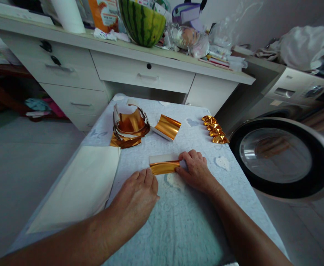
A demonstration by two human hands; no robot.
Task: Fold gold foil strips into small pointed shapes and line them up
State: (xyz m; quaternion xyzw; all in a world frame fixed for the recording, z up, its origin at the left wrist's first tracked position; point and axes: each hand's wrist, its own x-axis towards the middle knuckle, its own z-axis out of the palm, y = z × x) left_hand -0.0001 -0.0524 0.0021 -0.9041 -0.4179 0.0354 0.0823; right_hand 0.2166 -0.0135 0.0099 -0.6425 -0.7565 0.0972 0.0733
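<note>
A small sheet of gold foil paper (164,168) lies on the cloth-covered table in front of me, partly folded, with a pale strip along its far side. My right hand (196,170) pinches its right end between thumb and fingers. At the near left corner, my left hand (139,194) has its fingers curled closed on the paper's edge; the fingertips are mostly hidden. Beyond the hands rests a loose curled gold sheet (169,126). To its left stands a curled stack of gold foil sheets (131,123). Several folded gold foil pieces (214,129) form a row at the right.
A large white paper sheet (78,184) covers the table's left side. Behind stands a white desk (142,74) with drawers, holding a cut watermelon (143,24), a paper roll (69,14) and bags. An open washing machine door (280,157) borders the table's right edge.
</note>
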